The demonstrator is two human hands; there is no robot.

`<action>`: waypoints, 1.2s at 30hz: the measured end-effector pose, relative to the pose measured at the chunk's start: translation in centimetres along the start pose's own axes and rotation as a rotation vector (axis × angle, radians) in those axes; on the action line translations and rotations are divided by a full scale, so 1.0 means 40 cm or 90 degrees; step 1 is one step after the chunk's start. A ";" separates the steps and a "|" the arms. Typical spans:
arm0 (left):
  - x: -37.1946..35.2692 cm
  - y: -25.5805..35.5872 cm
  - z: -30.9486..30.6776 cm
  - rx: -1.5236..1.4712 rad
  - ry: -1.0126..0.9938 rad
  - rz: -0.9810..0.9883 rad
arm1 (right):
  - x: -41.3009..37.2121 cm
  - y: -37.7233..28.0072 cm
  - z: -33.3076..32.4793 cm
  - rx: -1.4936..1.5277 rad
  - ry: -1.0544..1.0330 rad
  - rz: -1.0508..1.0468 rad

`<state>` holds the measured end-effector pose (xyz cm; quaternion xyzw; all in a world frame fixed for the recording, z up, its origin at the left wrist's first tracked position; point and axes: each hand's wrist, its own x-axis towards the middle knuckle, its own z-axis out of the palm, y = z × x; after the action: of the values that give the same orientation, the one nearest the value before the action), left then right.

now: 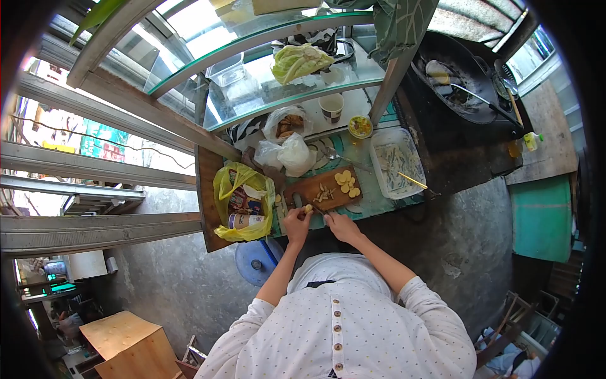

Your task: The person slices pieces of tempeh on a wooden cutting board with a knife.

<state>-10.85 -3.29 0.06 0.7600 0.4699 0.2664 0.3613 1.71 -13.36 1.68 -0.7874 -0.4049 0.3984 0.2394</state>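
Observation:
A wooden cutting board (pixel 310 187) lies on the counter in front of me. Yellow round slices (pixel 347 182) rest on its right part, with thin cut strips (pixel 324 193) near its middle. At the board's near left edge, my left hand (pixel 297 225) pinches a small pale yellow piece (pixel 308 208). Close by on the right, my right hand (pixel 341 226) is closed round the handle of a knife (pixel 319 210), whose blade points toward that piece. Much of the blade is too small to make out.
Left of the board stands a yellow plastic bag (pixel 221 189) with packages and a can. White plastic bags (pixel 295 155) lie behind it. A clear container (pixel 396 163) with a yellow-handled utensil stands right, a wok (pixel 456 82) farther right. A glass shelf (pixel 252 104) rises behind.

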 end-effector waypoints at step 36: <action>-0.019 -0.006 0.005 0.010 0.003 0.055 | -0.081 -0.017 -0.029 -0.090 -0.018 0.008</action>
<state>-11.16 -3.98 -0.32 0.7817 0.4396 0.2802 0.3423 1.20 -15.72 4.23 -0.7992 -0.4304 0.3812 0.1752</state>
